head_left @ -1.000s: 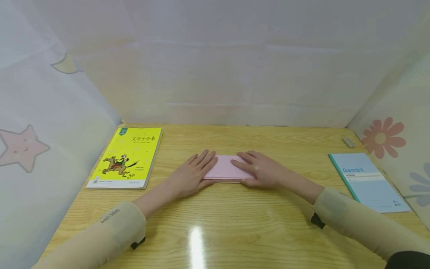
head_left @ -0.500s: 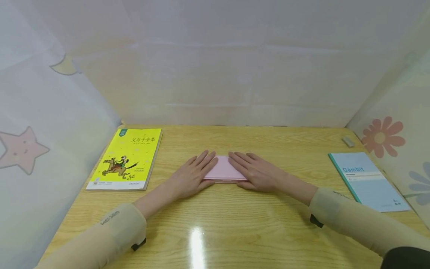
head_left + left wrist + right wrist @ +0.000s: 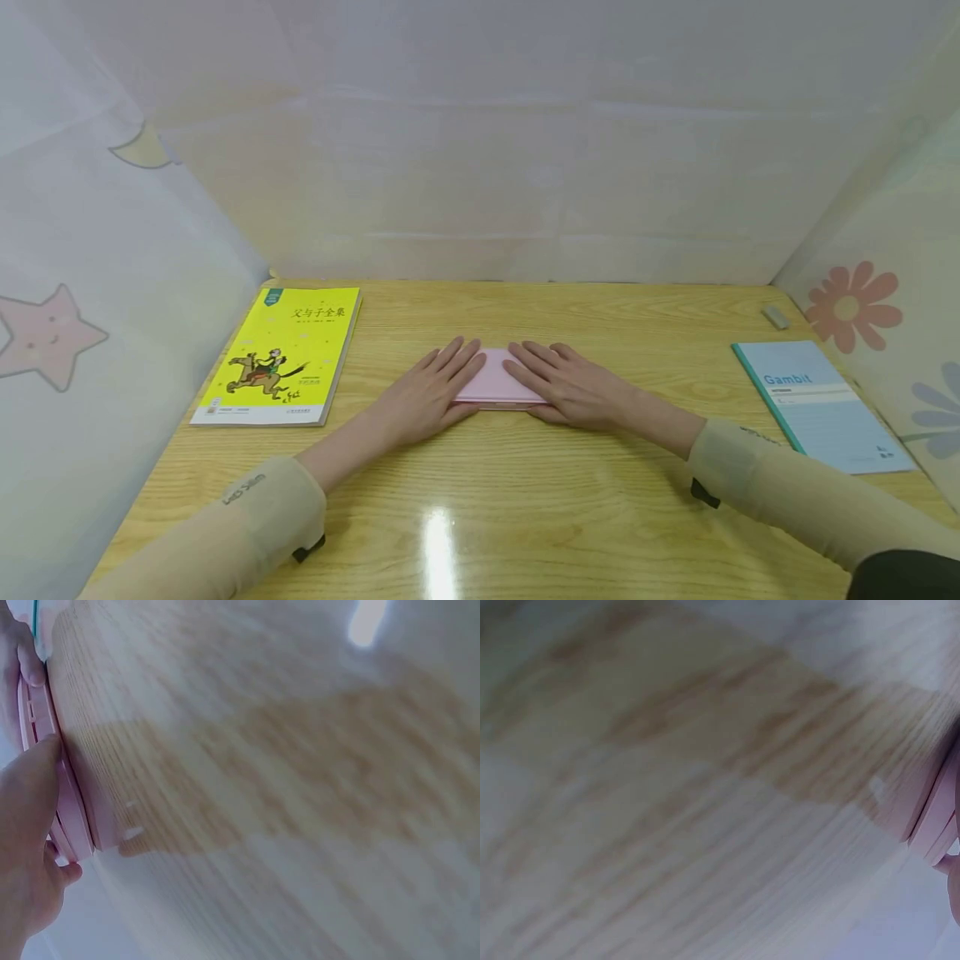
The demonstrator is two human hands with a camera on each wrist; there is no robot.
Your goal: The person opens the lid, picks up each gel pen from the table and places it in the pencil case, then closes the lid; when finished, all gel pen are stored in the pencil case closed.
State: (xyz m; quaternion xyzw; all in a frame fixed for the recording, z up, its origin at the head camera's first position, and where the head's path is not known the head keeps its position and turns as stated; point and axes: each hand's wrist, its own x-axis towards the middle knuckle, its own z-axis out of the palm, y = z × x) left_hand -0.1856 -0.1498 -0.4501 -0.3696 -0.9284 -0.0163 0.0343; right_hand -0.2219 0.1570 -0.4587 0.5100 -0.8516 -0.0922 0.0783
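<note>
A flat pink pencil case (image 3: 491, 377) with a lid lies at the middle of the wooden table. Over its left end my left hand (image 3: 431, 392) holds it, fingers across the lid and thumb along the front side. My right hand (image 3: 581, 387) grips the right part likewise, its thumb at the front edge. Both ends of the case are largely covered by the hands. In the left wrist view, the case's front side (image 3: 71, 802) shows a small latch, and my left thumb presses there. The right wrist view catches only a corner of the case (image 3: 930, 825).
A yellow book (image 3: 288, 350) with a horse-rider drawing lies at the table's left. To the right is a light-blue Gambit notebook (image 3: 821, 408) with a green spine, and a small grey eraser-like block (image 3: 776, 317) behind it. Fabric walls (image 3: 480, 167) enclose the back and sides.
My right hand has shifted left along the pencil case, covering more of its lid. My left hand, the case, the book and the notebook stay in place.
</note>
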